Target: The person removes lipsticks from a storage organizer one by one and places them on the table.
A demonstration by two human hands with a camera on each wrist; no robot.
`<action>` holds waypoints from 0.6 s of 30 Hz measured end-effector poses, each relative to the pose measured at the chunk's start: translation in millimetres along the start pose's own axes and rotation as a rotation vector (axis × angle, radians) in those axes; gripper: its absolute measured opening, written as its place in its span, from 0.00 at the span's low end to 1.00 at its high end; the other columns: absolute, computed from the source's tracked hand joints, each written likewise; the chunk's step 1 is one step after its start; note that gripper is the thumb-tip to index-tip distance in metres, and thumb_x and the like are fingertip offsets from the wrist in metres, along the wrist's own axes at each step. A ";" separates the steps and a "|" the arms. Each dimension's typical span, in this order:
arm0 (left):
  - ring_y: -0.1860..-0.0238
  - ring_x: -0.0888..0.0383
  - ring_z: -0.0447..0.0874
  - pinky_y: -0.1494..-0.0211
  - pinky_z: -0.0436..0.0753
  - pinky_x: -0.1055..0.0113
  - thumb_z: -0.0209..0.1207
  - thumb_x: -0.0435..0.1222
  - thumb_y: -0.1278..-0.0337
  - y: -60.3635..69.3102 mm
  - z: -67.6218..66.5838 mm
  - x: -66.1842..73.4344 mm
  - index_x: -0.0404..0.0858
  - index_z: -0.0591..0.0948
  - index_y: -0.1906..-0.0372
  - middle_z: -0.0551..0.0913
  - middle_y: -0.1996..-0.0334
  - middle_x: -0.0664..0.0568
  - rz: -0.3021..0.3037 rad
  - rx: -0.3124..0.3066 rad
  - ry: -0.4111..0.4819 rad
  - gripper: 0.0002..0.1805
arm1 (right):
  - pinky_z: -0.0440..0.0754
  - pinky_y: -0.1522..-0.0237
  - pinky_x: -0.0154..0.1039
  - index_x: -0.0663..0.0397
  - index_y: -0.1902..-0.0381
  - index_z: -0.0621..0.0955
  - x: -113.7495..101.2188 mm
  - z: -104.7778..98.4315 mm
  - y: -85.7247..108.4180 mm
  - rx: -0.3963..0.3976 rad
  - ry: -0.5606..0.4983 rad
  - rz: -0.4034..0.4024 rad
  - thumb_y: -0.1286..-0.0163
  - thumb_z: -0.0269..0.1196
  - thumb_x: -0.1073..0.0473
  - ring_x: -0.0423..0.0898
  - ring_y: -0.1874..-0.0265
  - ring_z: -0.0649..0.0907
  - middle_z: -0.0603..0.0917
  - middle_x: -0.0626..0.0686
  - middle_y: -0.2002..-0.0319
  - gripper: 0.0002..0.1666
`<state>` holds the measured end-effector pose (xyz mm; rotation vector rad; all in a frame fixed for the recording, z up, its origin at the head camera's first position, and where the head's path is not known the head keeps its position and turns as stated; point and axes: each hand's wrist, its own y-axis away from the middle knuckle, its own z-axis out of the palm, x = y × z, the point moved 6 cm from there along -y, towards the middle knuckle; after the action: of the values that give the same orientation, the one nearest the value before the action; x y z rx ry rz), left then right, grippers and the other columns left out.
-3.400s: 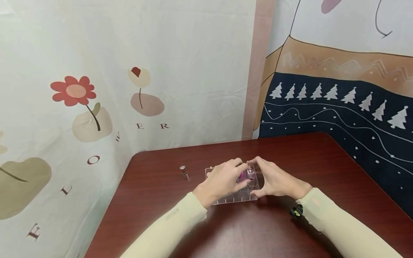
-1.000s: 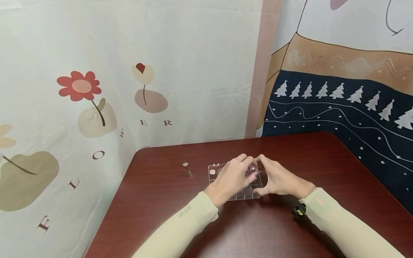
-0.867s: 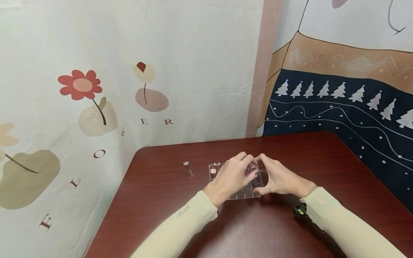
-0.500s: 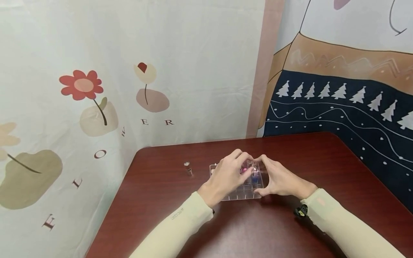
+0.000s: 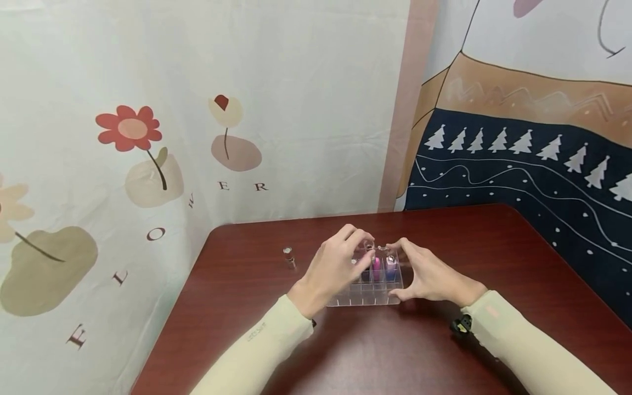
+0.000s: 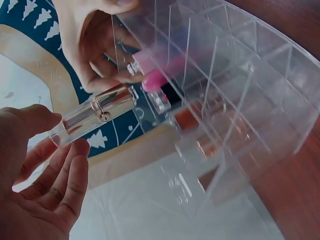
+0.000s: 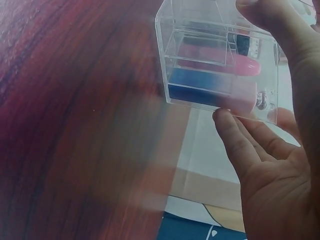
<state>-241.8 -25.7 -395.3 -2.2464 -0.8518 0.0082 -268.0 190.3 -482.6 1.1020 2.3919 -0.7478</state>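
A clear compartment organizer (image 5: 362, 299) stands on the table with several lipstick tubes in its rear slots. My left hand (image 5: 332, 267) pinches a lipstick tube (image 6: 112, 103) with a clear end and a gold band, just above the slots. A rounded bright pink tube (image 5: 377, 269) and a pink-and-blue tube (image 7: 210, 86) with a clear knob sit side by side in the right-hand slots. My right hand (image 5: 430, 274) grips the organizer's right side, thumb at the front and fingers at the back. The left hand hides the organizer's left slots in the head view.
Another lipstick tube (image 5: 289, 258) stands upright on the brown table (image 5: 237, 307), left of the organizer. Printed curtains (image 5: 306, 109) hang right behind the table's back edge. A dark watch-like object (image 5: 461, 325) is at the right wrist.
My left hand has drawn left and up from the right-hand slots, uncovering the pink and the pink-and-blue tubes. My right hand stays on the organizer's side. The head view has shifted slightly.
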 end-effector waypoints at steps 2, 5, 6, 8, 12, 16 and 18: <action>0.55 0.60 0.97 0.49 0.94 0.71 0.77 0.32 0.26 1.2 -4.7 -3.2 0.40 0.90 0.46 0.88 0.54 0.50 0.000 0.010 0.005 0.10 | 0.96 0.36 0.54 0.53 0.30 0.74 0.2 0.0 0.0 -0.003 -0.008 -0.004 0.45 0.94 0.49 0.51 0.41 0.96 0.90 0.59 0.31 0.54; 0.56 0.60 0.97 0.50 0.94 0.72 0.76 0.31 0.27 2.7 -13.7 -7.5 0.39 0.90 0.47 0.88 0.55 0.50 0.006 0.039 -0.002 0.10 | 0.95 0.35 0.56 0.53 0.29 0.75 1.8 -1.0 -0.6 -0.018 -0.021 0.001 0.44 0.94 0.48 0.53 0.39 0.95 0.90 0.60 0.31 0.54; 0.56 0.60 0.97 0.51 0.94 0.72 0.77 0.31 0.28 3.2 -17.1 -9.3 0.39 0.90 0.47 0.88 0.55 0.50 0.004 0.050 -0.006 0.10 | 0.94 0.34 0.57 0.53 0.28 0.75 2.2 -1.4 -1.1 -0.025 -0.027 0.005 0.44 0.94 0.47 0.53 0.38 0.95 0.89 0.60 0.30 0.54; 0.58 0.59 0.96 0.52 0.94 0.71 0.77 0.30 0.29 4.9 -23.8 -13.1 0.38 0.90 0.48 0.88 0.55 0.50 0.001 0.074 -0.005 0.10 | 0.94 0.33 0.57 0.52 0.28 0.75 3.2 -2.0 -1.7 -0.037 -0.034 0.012 0.44 0.94 0.46 0.54 0.37 0.95 0.89 0.60 0.29 0.54; 0.60 0.57 0.95 0.53 0.95 0.67 0.77 0.27 0.31 9.0 -35.7 -21.7 0.36 0.90 0.48 0.88 0.56 0.47 -0.017 0.107 0.011 0.11 | 0.94 0.33 0.57 0.51 0.28 0.75 4.9 -2.1 -1.2 -0.041 -0.032 0.018 0.44 0.93 0.46 0.52 0.37 0.94 0.89 0.57 0.30 0.55; 0.60 0.56 0.95 0.53 0.96 0.64 0.77 0.26 0.30 13.1 -45.5 -30.9 0.35 0.90 0.48 0.87 0.56 0.46 -0.046 0.126 0.015 0.11 | 0.94 0.34 0.57 0.51 0.28 0.75 4.9 -1.9 -0.9 -0.036 -0.038 0.015 0.44 0.94 0.47 0.52 0.38 0.94 0.89 0.58 0.30 0.54; 0.59 0.55 0.96 0.52 0.96 0.63 0.77 0.26 0.31 15.4 -49.8 -35.3 0.35 0.90 0.48 0.87 0.56 0.46 -0.061 0.139 0.011 0.11 | 0.94 0.34 0.57 0.52 0.29 0.75 4.7 -1.5 -1.1 -0.038 -0.050 0.016 0.44 0.94 0.48 0.53 0.37 0.94 0.88 0.59 0.29 0.54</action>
<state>-248.4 -85.5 -376.4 -2.0891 -0.8857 0.0254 -272.0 193.3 -483.6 1.0740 2.3433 -0.7123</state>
